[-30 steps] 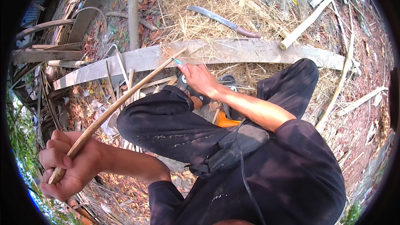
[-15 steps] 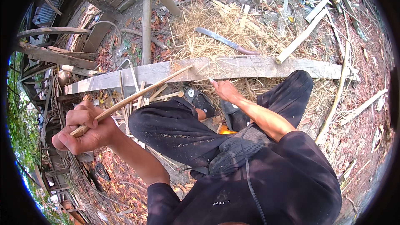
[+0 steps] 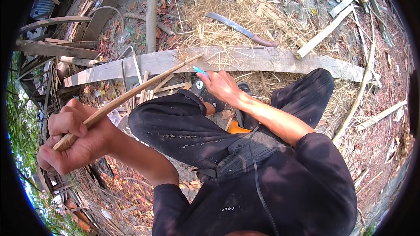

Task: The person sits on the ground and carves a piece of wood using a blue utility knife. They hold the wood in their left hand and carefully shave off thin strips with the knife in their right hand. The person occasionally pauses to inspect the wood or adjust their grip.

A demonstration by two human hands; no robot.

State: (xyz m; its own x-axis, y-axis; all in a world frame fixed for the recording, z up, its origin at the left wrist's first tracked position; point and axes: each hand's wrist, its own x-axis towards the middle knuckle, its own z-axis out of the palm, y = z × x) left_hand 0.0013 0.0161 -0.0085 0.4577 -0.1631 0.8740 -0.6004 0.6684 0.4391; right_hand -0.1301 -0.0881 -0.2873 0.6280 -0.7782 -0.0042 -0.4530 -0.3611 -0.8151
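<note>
My left hand (image 3: 81, 137) is closed around the thick end of a long tapering wooden stick (image 3: 138, 88). The stick slants up to the right, and its thin tip lies on or just over a long weathered plank (image 3: 302, 62) that crosses in front of my legs. Close to that tip, my right hand (image 3: 224, 88) is closed on a small bright-blue object (image 3: 200, 71). Only its narrow blue end sticks out past the thumb, so its kind is not clear. Blue object and stick appear slightly apart.
Beyond the plank, a machete (image 3: 238, 28) lies on a heap of straw-like shavings (image 3: 197, 15). A pale round pole (image 3: 326, 34) leans onto the plank at the right. Stacked timber (image 3: 57, 49) fills the far left. Something orange (image 3: 237, 127) lies between my legs.
My right hand has moved left toward the stick's tip, and the blue object now shows. My left hand has shifted down and left with the stick. The view has tilted slightly.
</note>
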